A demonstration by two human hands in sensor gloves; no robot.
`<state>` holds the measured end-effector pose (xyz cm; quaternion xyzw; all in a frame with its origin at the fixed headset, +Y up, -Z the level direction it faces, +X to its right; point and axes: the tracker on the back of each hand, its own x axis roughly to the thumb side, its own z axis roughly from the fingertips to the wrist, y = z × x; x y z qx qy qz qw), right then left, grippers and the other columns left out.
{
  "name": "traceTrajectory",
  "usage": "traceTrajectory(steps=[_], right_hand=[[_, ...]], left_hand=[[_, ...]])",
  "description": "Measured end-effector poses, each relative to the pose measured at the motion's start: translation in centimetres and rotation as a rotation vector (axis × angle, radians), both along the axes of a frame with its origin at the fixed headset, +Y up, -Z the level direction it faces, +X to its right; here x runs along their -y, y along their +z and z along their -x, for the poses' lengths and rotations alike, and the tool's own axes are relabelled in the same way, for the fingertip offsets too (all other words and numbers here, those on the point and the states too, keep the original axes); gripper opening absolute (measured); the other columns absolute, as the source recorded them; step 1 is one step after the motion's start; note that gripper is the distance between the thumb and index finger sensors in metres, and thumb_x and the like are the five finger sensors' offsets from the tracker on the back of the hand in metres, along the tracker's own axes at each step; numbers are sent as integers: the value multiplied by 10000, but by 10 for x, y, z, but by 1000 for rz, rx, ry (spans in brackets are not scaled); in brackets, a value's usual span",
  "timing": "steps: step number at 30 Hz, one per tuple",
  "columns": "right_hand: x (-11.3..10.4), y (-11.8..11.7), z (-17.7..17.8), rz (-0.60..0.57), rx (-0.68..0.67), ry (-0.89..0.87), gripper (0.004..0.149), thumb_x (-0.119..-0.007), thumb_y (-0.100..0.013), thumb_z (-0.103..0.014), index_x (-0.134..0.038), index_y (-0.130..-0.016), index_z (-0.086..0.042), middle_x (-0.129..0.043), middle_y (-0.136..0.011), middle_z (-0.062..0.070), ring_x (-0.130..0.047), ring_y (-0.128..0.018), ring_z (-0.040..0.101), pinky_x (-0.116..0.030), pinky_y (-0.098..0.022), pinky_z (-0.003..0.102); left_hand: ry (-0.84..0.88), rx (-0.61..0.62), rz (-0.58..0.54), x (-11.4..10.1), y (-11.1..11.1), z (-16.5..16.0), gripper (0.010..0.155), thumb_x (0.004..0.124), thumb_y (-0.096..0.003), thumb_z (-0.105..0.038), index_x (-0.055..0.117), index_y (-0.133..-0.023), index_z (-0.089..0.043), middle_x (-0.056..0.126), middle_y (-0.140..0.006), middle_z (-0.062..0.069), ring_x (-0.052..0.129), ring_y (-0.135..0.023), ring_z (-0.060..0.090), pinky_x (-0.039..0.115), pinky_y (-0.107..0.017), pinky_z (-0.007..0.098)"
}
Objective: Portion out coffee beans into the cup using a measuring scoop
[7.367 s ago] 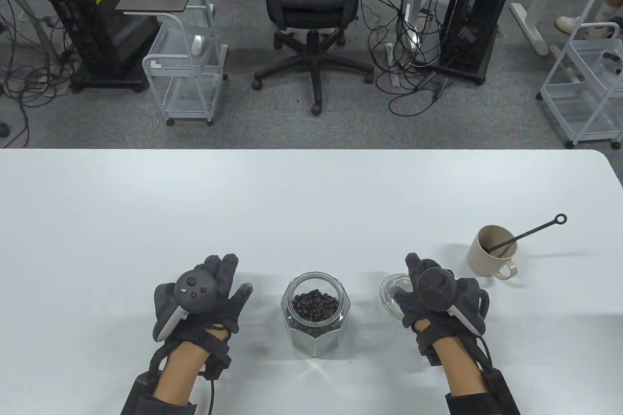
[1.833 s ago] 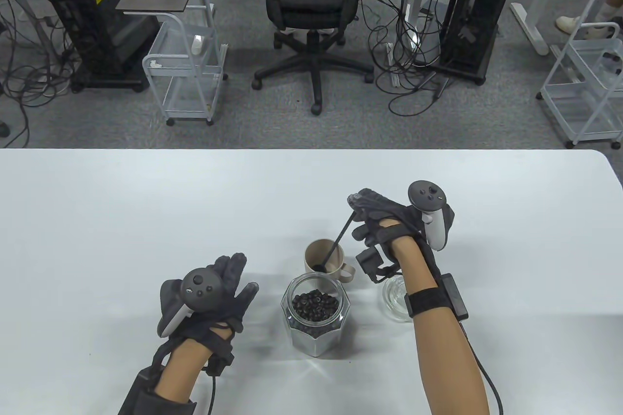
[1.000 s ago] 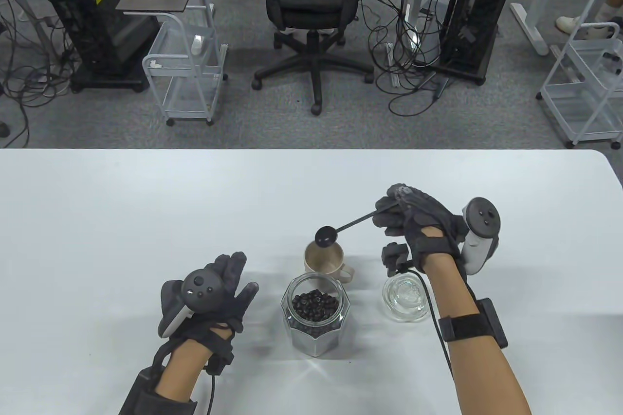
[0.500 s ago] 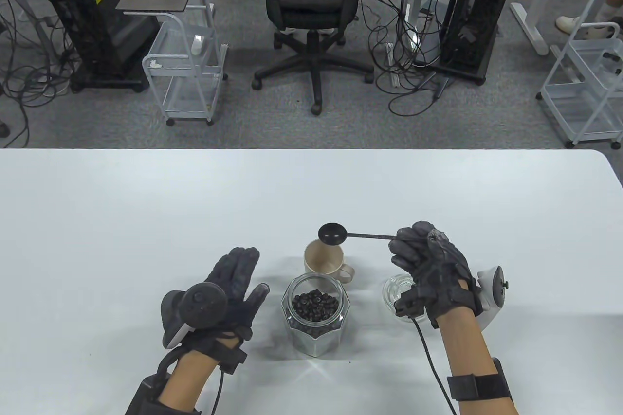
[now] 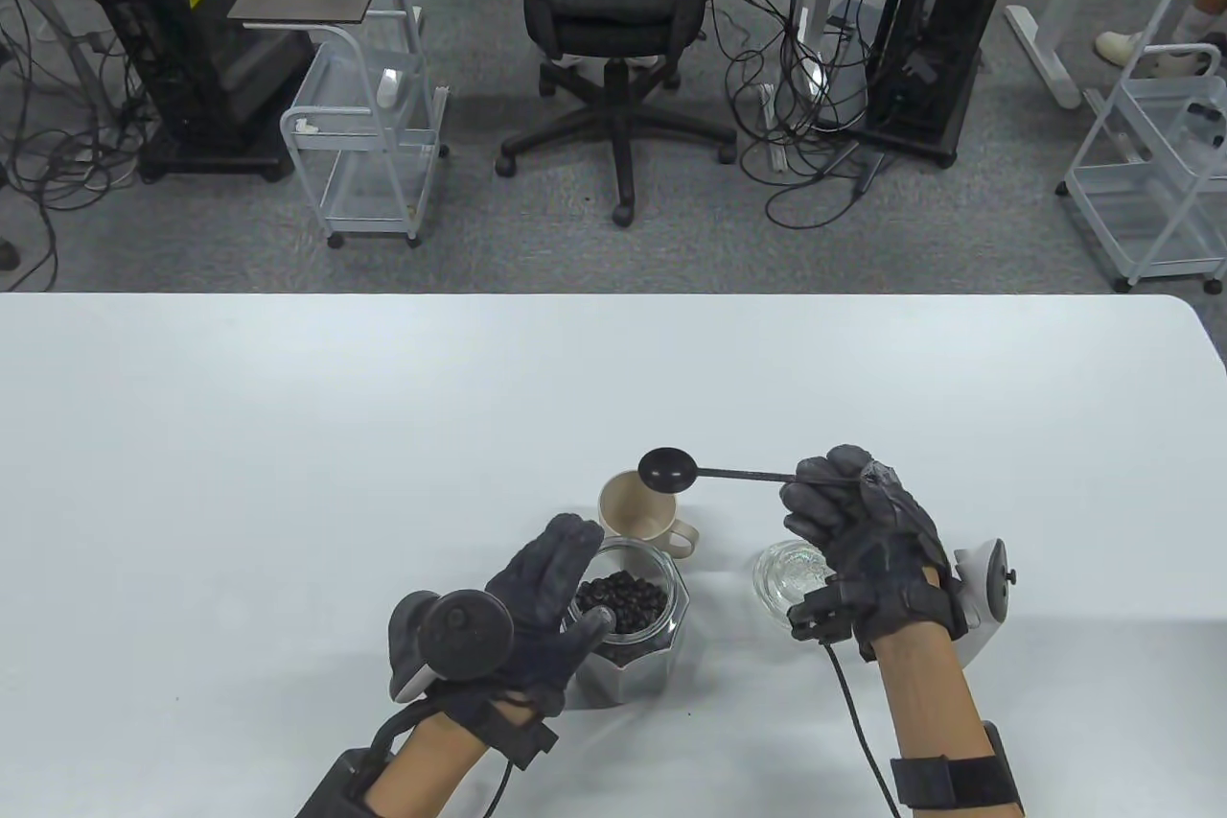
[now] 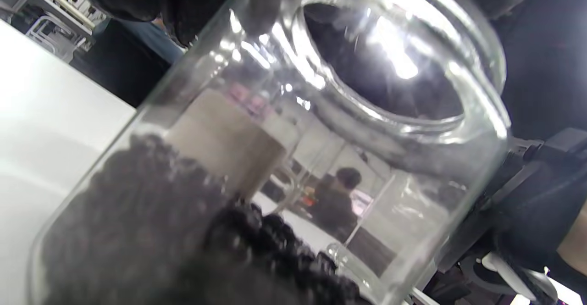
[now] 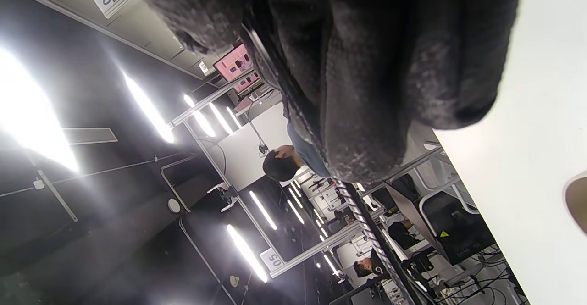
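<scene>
Right hand (image 5: 868,549) pinching scoop (image 5: 714,471) by handle end, long axis level, bowl pointing left, empty, over cup (image 5: 637,511) rim; jar (image 5: 628,621) just near-left of bowl, gripped by left hand (image 5: 522,617); beans (image 5: 623,602) inside; next dip probably down-left.

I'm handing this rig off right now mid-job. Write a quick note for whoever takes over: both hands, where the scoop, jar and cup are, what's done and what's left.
Left hand: at the bean jar, fingers over its left rim, thumb against the near side.
Right hand: pinches the handle end of the scoop, held level; the bowl hovers above the far rim of the cup and looks empty.
Layout: jar open, with beans, nearest the person; cup just behind it; glass lid on the table right of the jar.
Done: lid off, scoop in hand.
Left: no beans show in the cup; dip the scoop into the jar, tip into the cup.
</scene>
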<state>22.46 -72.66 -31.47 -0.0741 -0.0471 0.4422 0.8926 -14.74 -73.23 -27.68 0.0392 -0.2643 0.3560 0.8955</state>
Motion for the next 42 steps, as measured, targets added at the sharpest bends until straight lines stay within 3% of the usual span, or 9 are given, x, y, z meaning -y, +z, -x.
traceTrajectory(steps=[6,11,14,18,24,42], right_hand=[[-21,3,0,-104,-14,140,462,-750,-534,-314,-770,-878,-7,-928,-715,249,-1115,-514,419,-920,-363,509],[-48,9,3,-255,3,335,452,-763,-527,-314,-801,-855,-6,-950,-684,249,-1126,-471,418,-922,-337,511],[-62,14,12,-356,6,526,448,-765,-522,-324,-813,-848,-21,-962,-675,236,-1135,-457,406,-925,-332,502],[-72,22,36,-446,-39,636,444,-782,-509,-316,-831,-839,-22,-966,-666,244,-1128,-447,425,-915,-326,516],[-75,31,67,-556,-35,917,439,-795,-495,-315,-850,-829,-34,-975,-660,241,-1128,-437,432,-911,-319,520],[-64,35,100,-626,-136,1199,415,-798,-491,-332,-876,-807,-76,-972,-657,230,-1075,-380,428,-845,-311,534]], left_hand=[[44,-8,10,4,0,2,865,578,-463,-727,456,-1117,-175,541,-1159,178,702,-998,505,592,-661,652],[64,-1,22,6,-1,2,867,580,-463,-730,444,-1120,-182,530,-1162,174,694,-1001,507,588,-663,653],[65,2,27,5,-1,2,867,579,-462,-732,439,-1121,-186,526,-1163,173,691,-1002,509,588,-661,657],[67,6,38,6,-1,2,869,573,-462,-736,423,-1125,-195,511,-1168,172,687,-1003,513,584,-661,660],[68,8,38,6,-1,2,868,570,-461,-737,420,-1125,-198,510,-1168,172,688,-1001,517,581,-661,664],[69,12,39,6,-1,2,869,562,-461,-737,409,-1128,-201,501,-1170,177,686,-997,523,575,-662,669]])
